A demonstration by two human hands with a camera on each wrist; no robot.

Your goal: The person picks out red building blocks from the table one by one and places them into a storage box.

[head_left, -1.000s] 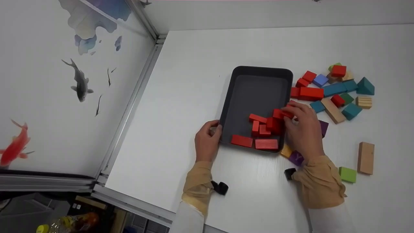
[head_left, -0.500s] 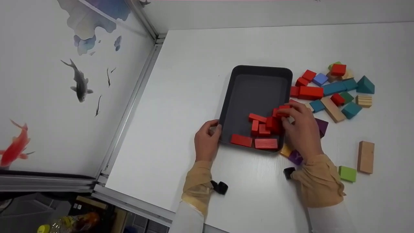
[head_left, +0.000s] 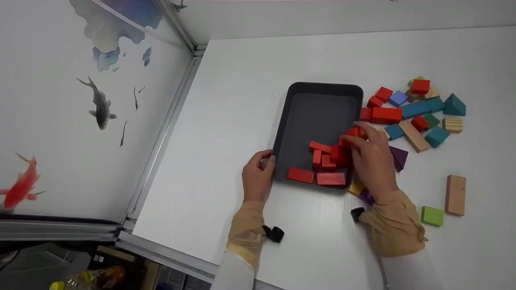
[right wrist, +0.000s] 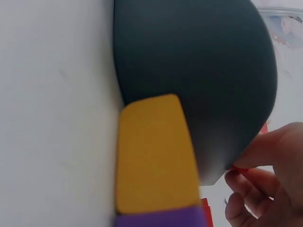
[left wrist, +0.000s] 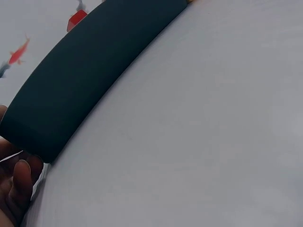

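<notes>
**Asker:** What could go wrong here?

**Me:** Biggest first: the dark tray [head_left: 291, 121]. My left hand [head_left: 258, 177] grips its near left corner, fingers curled on the rim. If that grip slackens while my right hand [head_left: 373, 159] pushes in from the other side, I think the tray slides away across the white table [head_left: 242, 100]. Next, the red blocks [head_left: 328, 161] bunched just beyond my right fingertips sit crooked, some leaning on each other, so a nudge could topple them. Smallest, the red block [head_left: 354, 133] I pinch in my right fingers sits right over the tray's right rim. Released there, it may catch the edge and drop outside.

**Asker:** Anything close to that hand?

**Me:** A yellow block [right wrist: 154, 153] touches the tray's outer wall under my right wrist, with a purple block [right wrist: 161, 218] against its near end. My wrist could drag them.

**Asker:** How does the pinched block look?

**Me:** Small, bright red, painted wood with squared edges. My fingers cover most of it, so I cannot tell its full shape. The far half of the tray is bare dark floor. The loose pile of mixed blocks [head_left: 415, 108] lies well beyond my right hand, to its right.
</notes>
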